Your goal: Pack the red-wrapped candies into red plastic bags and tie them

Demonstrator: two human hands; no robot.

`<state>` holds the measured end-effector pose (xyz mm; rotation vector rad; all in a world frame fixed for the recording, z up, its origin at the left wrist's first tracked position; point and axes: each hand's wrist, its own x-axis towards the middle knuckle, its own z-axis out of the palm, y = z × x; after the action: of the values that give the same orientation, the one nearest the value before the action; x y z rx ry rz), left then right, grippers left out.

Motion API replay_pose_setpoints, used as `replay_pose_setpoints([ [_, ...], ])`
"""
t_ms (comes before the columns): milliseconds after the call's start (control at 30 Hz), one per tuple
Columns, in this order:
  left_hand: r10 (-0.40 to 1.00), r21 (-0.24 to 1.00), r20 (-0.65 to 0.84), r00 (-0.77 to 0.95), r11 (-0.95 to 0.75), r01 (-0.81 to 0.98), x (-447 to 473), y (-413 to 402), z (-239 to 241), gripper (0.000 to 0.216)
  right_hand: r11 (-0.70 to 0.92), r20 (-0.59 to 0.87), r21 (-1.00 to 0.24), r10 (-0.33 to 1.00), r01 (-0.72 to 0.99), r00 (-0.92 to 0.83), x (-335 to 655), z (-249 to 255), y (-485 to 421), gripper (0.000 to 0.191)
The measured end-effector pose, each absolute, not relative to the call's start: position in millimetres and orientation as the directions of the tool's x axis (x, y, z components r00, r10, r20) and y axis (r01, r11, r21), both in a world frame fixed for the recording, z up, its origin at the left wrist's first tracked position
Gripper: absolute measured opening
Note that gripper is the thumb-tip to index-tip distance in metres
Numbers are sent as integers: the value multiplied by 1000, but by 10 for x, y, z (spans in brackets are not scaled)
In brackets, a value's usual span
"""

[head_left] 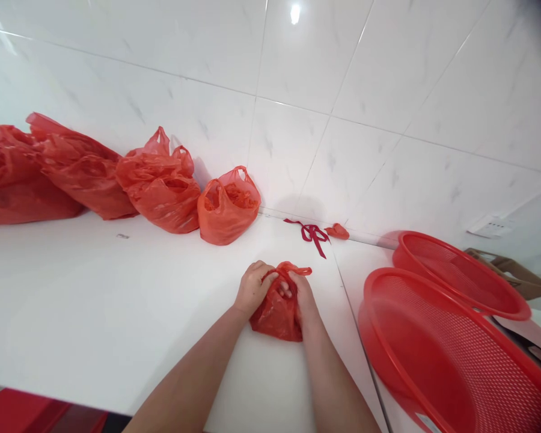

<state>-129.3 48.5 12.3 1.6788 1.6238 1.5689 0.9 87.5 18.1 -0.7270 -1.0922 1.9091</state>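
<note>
A small red plastic bag rests on the white table in front of me, its top gathered between my hands. My left hand grips the bag's upper left edge, thumb pointing inward. On the other side my right hand holds the upper right edge, with some fingertips showing through the bag's mouth. A loop of the bag sticks out to the right above my right hand. What the bag contains is hidden.
Several full red plastic bags line the wall at left and centre. A dark red ribbon and a small red scrap of plastic lie behind. Two red mesh baskets stand at right, near a cardboard box.
</note>
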Motion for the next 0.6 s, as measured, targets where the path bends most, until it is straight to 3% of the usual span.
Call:
replay_pose_setpoints([
  [233, 859, 891, 355, -368, -191, 412, -1314, 544, 18, 18, -351, -36, -799, 839, -488, -544, 28, 194, 876, 55],
  [400, 850, 898, 347, -396, -178, 404, -1321, 551, -39, 12, -211, -2, -915, 854, -343, -520, 40, 73, 961, 28],
  [500, 843, 896, 355, -404, -184, 404, -1320, 549, -44, 10, -115, 15, -965, 873, -236, -487, 48, 74, 970, 36],
  [600, 831, 886, 378, -407, -198, 420, -1308, 541, -20, 11, 54, 59, -998, 924, -24, -377, 47, 118, 962, 46],
])
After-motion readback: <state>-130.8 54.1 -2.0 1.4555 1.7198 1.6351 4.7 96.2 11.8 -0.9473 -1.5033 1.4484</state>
